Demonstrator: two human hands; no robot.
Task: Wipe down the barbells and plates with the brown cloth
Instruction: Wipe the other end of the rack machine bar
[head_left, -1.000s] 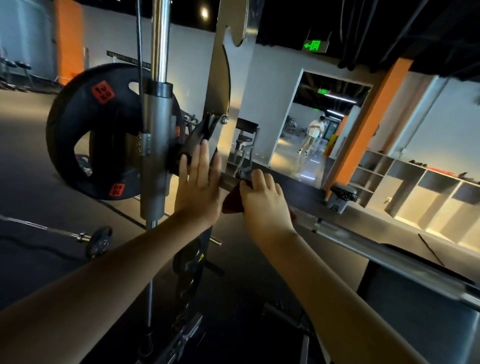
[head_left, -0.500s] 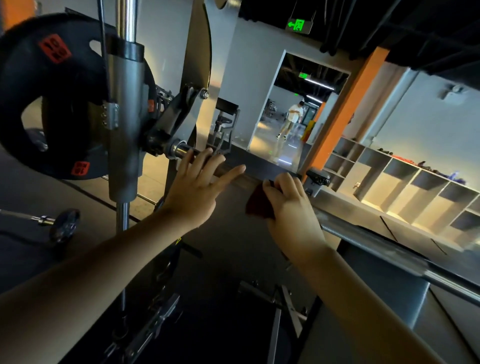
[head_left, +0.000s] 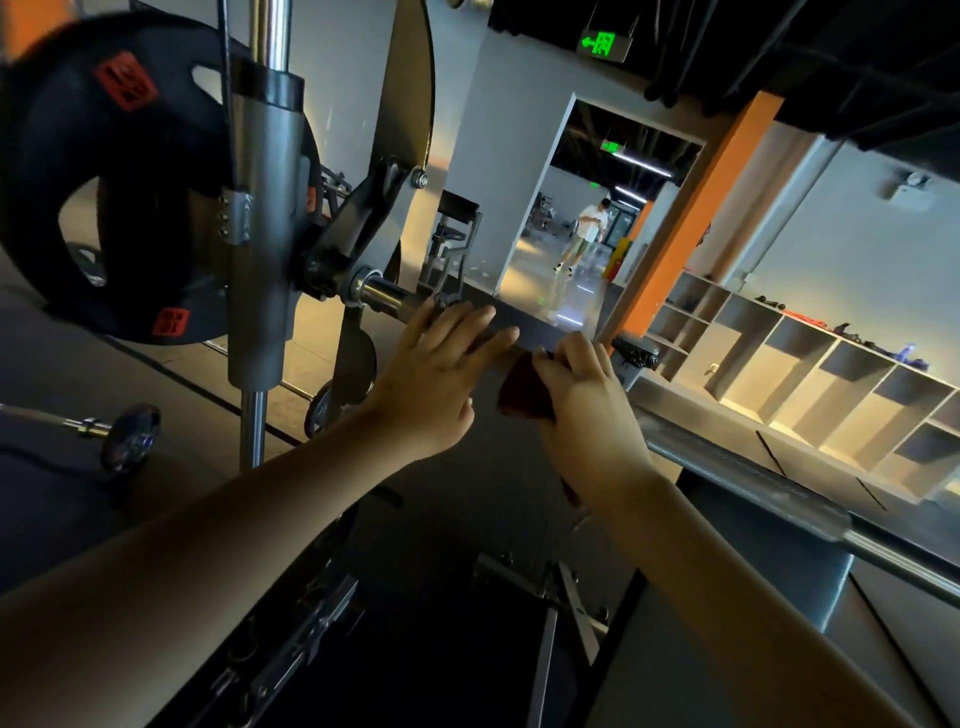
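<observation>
**Bar wipe under way, plates still to do**

The right hand is gripping the brown cloth around the barbell; the left hand is resting open-fingered on it, holding nothing. The black plate appears unwiped.

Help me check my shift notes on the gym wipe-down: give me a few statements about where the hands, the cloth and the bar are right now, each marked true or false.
1. The right hand grips the brown cloth against the barbell. True.
2. The left hand holds the cloth. False: it rests open on the bar with fingers spread, and the cloth is in the right hand.
3. A black weight plate with red labels sits at the bar's left end. True.
4. The cloth is draped over the weight plate. False: it is on the bar shaft, well to the right of the plate.
5. A person stands in the doorway in the background. True.
</observation>
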